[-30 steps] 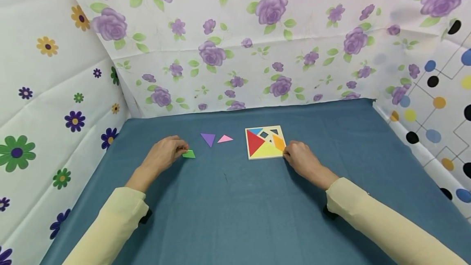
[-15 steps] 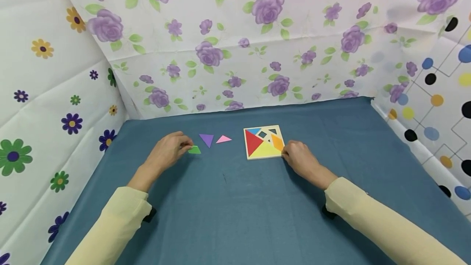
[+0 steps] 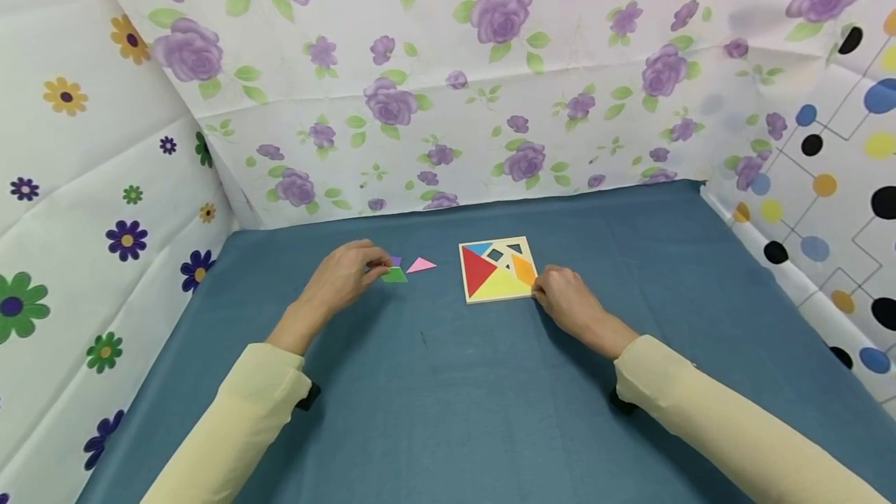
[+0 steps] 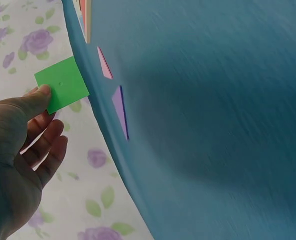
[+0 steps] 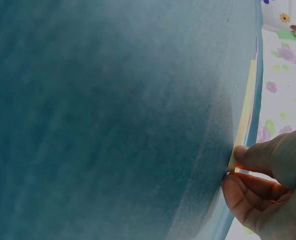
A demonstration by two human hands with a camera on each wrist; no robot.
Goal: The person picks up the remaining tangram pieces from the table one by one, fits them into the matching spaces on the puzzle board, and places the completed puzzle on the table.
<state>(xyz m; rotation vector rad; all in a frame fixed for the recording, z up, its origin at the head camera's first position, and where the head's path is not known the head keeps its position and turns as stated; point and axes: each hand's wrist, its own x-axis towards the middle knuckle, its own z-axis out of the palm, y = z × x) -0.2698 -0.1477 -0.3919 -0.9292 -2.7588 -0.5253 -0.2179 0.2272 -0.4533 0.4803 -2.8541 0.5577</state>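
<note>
My left hand [image 3: 348, 272] pinches a green square tangram piece [image 4: 63, 85] between thumb and fingers, raised off the table. Behind it in the head view, a purple triangle [image 4: 120, 112] is partly hidden, and a pink triangle [image 3: 422, 264] lies just to the right. The wooden tangram tray [image 3: 463, 280] lies flat, with red, yellow, blue and orange pieces in it and several bare recesses near its upper right. With thumb and fingers, my right hand [image 3: 568, 298] grips the tray's lower right corner; the right wrist view shows the tray's pale edge [image 5: 244, 115] between them.
A blue-grey cloth [image 3: 448, 395] covers the table. White floral sheets [image 3: 448, 84] hang along the back, with a daisy-patterned sheet [image 3: 70, 255] at left and a dotted sheet [image 3: 840, 201] at right.
My left hand has moved right with the green piece, now passing in front of the purple triangle. My right hand stays on the tray's corner. The head view has shifted slightly.
</note>
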